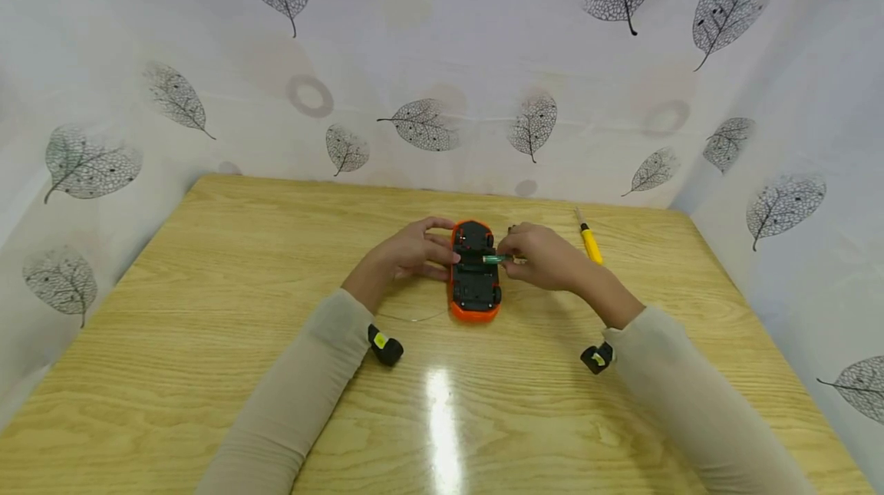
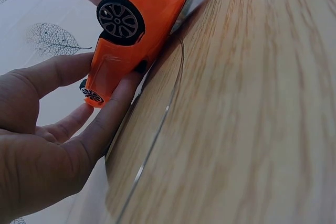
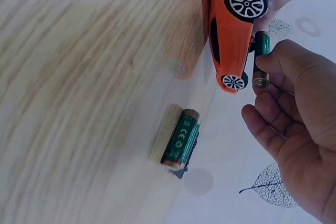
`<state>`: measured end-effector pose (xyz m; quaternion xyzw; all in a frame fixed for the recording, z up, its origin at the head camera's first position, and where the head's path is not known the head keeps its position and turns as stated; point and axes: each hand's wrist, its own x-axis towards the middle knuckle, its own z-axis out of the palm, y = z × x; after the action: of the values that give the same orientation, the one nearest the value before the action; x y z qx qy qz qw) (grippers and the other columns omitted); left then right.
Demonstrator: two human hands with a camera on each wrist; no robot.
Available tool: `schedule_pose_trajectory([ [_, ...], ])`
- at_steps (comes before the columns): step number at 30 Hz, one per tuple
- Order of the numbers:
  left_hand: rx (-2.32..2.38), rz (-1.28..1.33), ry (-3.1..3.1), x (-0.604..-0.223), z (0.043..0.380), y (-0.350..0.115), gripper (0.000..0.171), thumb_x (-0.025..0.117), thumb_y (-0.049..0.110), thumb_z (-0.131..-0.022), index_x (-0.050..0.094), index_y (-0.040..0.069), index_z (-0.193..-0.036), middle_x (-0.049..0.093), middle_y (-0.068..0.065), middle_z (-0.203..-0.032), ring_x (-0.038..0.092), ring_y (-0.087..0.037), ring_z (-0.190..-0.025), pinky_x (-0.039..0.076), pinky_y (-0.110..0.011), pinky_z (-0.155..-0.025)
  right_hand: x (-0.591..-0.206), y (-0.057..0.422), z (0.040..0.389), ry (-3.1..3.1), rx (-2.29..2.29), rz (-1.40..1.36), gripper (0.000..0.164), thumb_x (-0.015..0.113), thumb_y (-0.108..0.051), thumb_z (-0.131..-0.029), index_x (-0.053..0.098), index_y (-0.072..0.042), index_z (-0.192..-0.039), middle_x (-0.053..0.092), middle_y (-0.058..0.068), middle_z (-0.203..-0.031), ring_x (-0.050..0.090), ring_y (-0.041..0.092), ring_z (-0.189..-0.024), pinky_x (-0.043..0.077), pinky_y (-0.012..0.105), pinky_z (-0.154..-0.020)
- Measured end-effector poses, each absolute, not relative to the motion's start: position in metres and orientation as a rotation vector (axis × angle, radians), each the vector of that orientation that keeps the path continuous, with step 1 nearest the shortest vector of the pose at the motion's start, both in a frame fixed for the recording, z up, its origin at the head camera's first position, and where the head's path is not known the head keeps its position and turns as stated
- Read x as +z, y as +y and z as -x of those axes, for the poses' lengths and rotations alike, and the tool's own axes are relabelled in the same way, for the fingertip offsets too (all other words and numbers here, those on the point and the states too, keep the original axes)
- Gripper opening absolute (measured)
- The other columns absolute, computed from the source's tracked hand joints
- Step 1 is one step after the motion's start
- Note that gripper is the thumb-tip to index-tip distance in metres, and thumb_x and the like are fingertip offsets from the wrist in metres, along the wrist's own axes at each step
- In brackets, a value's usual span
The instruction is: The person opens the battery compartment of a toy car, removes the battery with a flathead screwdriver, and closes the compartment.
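Note:
An orange toy car [image 1: 475, 292] lies upside down on the table, its black underside up and a battery compartment uncovered. My left hand [image 1: 413, 251] grips it along its left side; in the left wrist view, fingers [image 2: 113, 111] press against the orange body. From the right, my right hand [image 1: 542, 257] pinches a green battery [image 1: 492, 259] between thumb and fingertips, over the compartment. The right wrist view shows the spring-like end of this battery [image 3: 261, 59] beside the car. Another green battery [image 3: 181, 137] lies on the table, with a small black piece [image 3: 181, 172] partly hidden behind it.
A yellow-handled screwdriver [image 1: 590, 243] lies to the right, beyond my right hand. A thin shiny strand [image 2: 167, 109] runs over the wooden table [image 1: 276, 249] by the car. Leaf-patterned cloth [image 1: 421, 42] hangs behind and at both sides.

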<state>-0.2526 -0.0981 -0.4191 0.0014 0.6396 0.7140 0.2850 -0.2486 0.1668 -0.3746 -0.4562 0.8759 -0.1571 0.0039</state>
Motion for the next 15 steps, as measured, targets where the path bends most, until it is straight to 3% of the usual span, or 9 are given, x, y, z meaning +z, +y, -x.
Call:
schedule_pose_trajectory([
  [15, 1.905, 0.016, 1.706, -0.418, 0.253, -0.098, 0.075, 0.073, -0.010, -0.090, 0.041, 0.018, -0.152, 0.055, -0.019, -0.137, 0.067, -0.032, -0.108, 0.062, -0.048, -0.085, -0.380, 0.202, 0.246, 2.797, -0.514, 1.375, 0.011, 0.075, -0.003, -0.091, 0.076, -0.002, -0.102, 0.071, 0.008, -0.098, 0.065, 0.024, -0.087, 0.056, 0.041, -0.074],
])
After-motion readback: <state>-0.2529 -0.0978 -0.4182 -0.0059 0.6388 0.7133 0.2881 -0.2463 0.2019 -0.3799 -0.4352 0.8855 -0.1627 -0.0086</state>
